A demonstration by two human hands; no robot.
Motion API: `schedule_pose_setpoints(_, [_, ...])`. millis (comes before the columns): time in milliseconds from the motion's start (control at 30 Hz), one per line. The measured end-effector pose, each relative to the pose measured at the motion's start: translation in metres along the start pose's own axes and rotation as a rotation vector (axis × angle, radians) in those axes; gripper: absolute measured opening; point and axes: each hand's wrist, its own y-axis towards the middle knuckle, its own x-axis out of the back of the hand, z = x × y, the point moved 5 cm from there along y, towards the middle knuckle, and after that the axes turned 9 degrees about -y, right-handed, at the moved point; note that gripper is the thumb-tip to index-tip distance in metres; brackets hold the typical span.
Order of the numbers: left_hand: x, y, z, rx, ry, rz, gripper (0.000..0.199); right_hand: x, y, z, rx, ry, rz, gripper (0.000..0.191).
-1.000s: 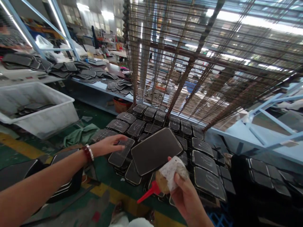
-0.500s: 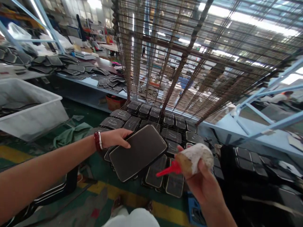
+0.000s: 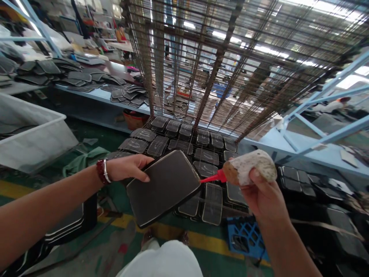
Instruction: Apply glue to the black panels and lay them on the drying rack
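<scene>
My left hand point(image 3: 131, 168) grips a dark, rounded rectangular panel point(image 3: 164, 188) by its upper left edge, thumb on top and fingers hidden underneath. A pale line runs along the panel's rim. In my right hand point(image 3: 263, 188) is a whitish, stained squeeze bottle point(image 3: 250, 168), lying almost level. Its red nozzle point(image 3: 211, 177) points left, and the tip is at the panel's right corner; whether it touches cannot be made out. Beneath and beyond my hands lie rows of similar dark panels point(image 3: 213, 204), several with pale squiggles on them.
A wire rack point(image 3: 220, 57) leans up behind the panels. To the left stand a white bin point(image 3: 34, 134) and a blue bench point(image 3: 95, 100) with piled panels. A blue crate point(image 3: 245, 236) sits on the floor at lower right, near black stacks point(image 3: 319, 227). Green cloth point(image 3: 83, 163) lies on the floor.
The bottle has risen and swung to the right, and its nozzle tip now meets the panel's right corner in view. The panel has shifted slightly left. The camera view has turned a little.
</scene>
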Motion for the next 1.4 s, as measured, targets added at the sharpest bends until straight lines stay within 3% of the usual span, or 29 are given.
schedule_pose_setpoints(133, [0.000, 0.001, 0.003, -0.041, -0.082, -0.036, 0.045, 0.004, -0.007, -0.009, -0.015, 0.030, -0.057, 0.040])
schedule_pose_setpoints(333, [-0.009, 0.007, 0.005, -0.074, -0.199, -0.056, 0.038, 0.009, -0.010, -0.017, 0.006, 0.132, -0.290, 0.043])
schedule_pose_setpoints(500, [-0.014, 0.013, 0.010, -0.070, -0.268, -0.081, 0.038, 0.012, -0.009, -0.019, 0.015, 0.131, -0.337, 0.041])
schedule_pose_setpoints(933, [-0.023, 0.022, 0.007, -0.043, -0.386, -0.177, 0.039, 0.005, -0.032, -0.034, 0.000, 0.018, -0.281, 0.034])
schedule_pose_setpoints(1400, [-0.003, 0.031, 0.014, -0.011, -0.442, -0.188, 0.039, -0.015, -0.056, -0.051, -0.088, -0.008, -0.135, 0.044])
